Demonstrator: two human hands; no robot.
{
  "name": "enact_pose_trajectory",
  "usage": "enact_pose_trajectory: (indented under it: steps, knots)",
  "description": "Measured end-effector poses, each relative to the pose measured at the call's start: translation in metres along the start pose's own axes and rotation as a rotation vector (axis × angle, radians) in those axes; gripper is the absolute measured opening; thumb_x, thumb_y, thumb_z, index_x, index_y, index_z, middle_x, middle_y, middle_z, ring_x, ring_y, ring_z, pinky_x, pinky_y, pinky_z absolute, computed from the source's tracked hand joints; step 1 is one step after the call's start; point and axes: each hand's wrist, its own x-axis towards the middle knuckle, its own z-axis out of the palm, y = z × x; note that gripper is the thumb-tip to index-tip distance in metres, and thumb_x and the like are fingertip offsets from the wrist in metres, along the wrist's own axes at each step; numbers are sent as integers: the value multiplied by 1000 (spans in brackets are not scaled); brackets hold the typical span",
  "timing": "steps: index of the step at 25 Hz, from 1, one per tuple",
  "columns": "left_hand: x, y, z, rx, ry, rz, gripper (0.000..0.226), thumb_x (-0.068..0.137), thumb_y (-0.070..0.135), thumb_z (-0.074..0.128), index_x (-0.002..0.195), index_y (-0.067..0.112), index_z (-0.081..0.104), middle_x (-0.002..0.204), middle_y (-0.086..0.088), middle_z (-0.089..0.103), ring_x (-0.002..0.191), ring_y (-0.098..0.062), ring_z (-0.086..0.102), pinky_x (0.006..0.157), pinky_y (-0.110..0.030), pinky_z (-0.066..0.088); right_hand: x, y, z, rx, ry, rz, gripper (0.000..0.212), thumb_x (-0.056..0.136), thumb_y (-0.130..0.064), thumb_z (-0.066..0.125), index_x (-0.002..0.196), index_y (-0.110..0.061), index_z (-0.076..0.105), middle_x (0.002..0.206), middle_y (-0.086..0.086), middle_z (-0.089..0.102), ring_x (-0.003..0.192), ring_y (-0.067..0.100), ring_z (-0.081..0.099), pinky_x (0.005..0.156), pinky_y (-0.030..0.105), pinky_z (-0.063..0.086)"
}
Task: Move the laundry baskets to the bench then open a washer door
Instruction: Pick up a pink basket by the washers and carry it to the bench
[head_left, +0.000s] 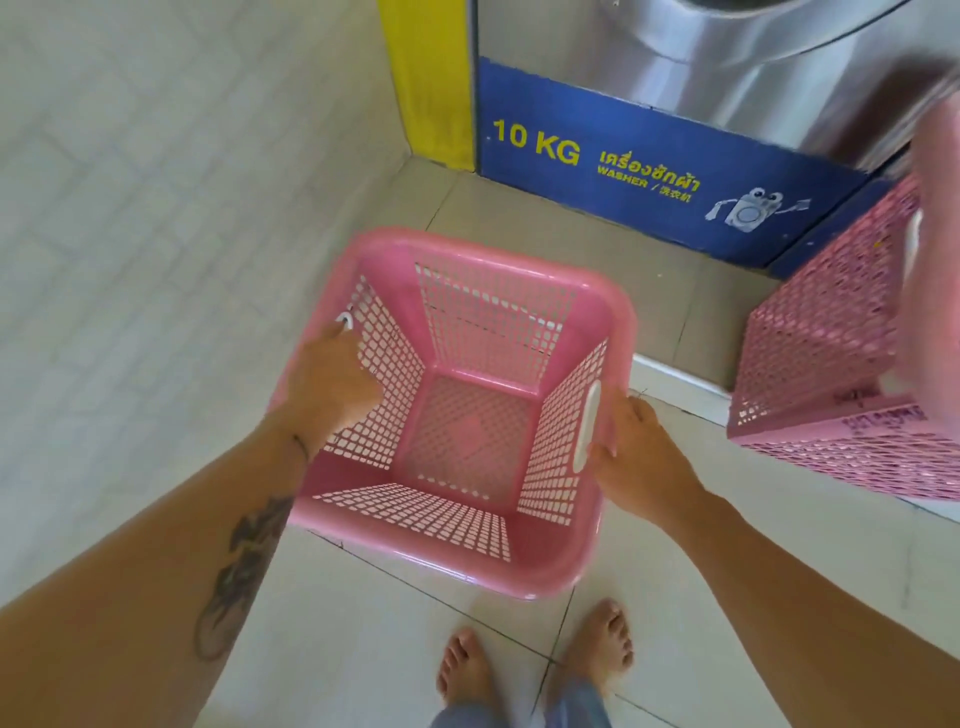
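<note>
An empty pink laundry basket (467, 415) with latticed walls and white handles is in front of me above the tiled floor. My left hand (332, 384) grips its left rim at the white handle. My right hand (634, 452) holds the right rim beside the other white handle (586, 426). A second pink basket (841, 364) stands at the right, partly cut off by the frame edge. The steel washer (727, 78) rises behind, its round door only partly in view at the top.
A blue panel (623, 171) reading "10 KG WASHER" runs along the washer's base. A yellow strip (426, 78) and a white tiled wall (156, 208) close off the left. A low step (680, 384) edges the floor. My bare feet (535, 654) stand below the basket.
</note>
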Motion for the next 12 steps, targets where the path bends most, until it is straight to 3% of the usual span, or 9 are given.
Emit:
enact_pose_trajectory:
  steps: [2,5,8,12]
  knots:
    - [-24,33,-12,-176,25,34,50,81,4,56,130,13,56,142,-5,49,126,-26,50,102,-30,44,-18,-1,-28,22,-13,8,69,91,-22,49,152,-25,18,150,6,34,136,26,39,107,41,38]
    - [-58,92,-35,-344,12,112,44,85,5,56,127,18,59,131,2,56,106,-18,58,82,-12,47,-55,6,-82,74,55,9,65,96,-26,50,154,-22,20,159,0,23,144,17,24,112,31,23]
    - [-82,166,-49,-441,35,250,42,84,2,57,125,14,62,123,-6,64,101,-22,64,89,-31,51,-87,30,-142,121,187,-14,59,94,-27,55,149,-23,32,148,-3,36,134,17,37,105,28,29]
    - [-103,290,-42,-536,110,374,37,81,0,56,113,15,69,112,-7,69,100,-25,67,92,-32,47,-114,92,-223,291,320,-17,46,89,-24,58,133,-30,48,124,-8,51,117,17,53,100,37,42]
